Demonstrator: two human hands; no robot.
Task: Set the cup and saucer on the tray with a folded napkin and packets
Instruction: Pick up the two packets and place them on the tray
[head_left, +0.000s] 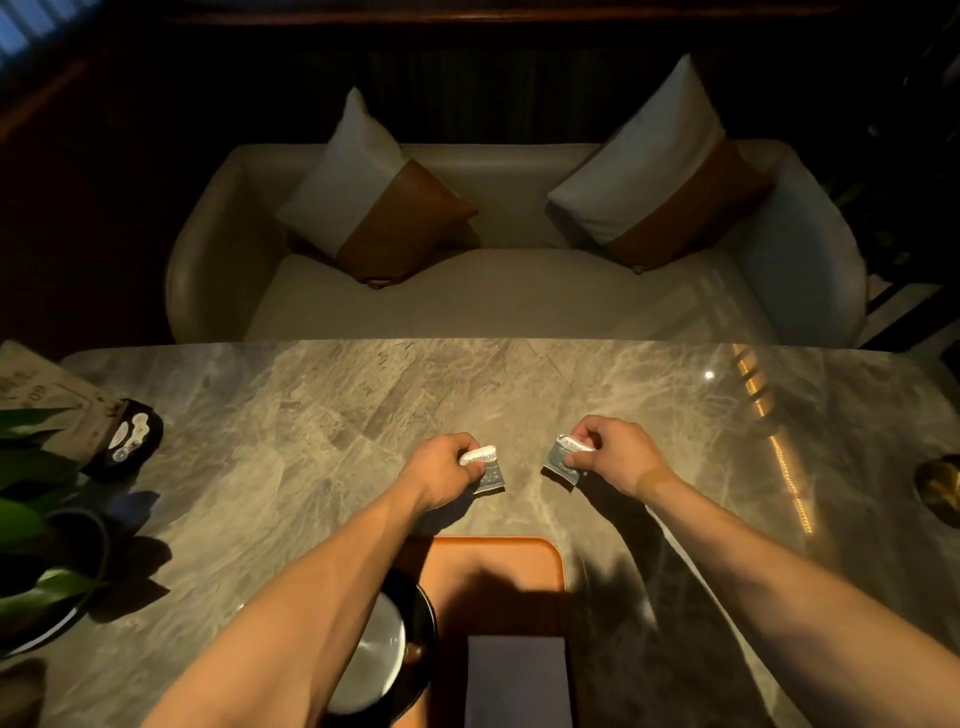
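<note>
Left hand pinched on packet, low over marble table beyond tray. Right hand pinched on second packet, well apart from first, lower corner at table; contact unclear. Orange tray near edge, between forearms. Cup on dark saucer at tray's left, partly hidden by left arm. Dark folded napkin on tray's right part. Plant far left.

We see our two forearms bare to the frame's edge, sleeveless; left hand and right hand seemingly ringless in dim light.
</note>
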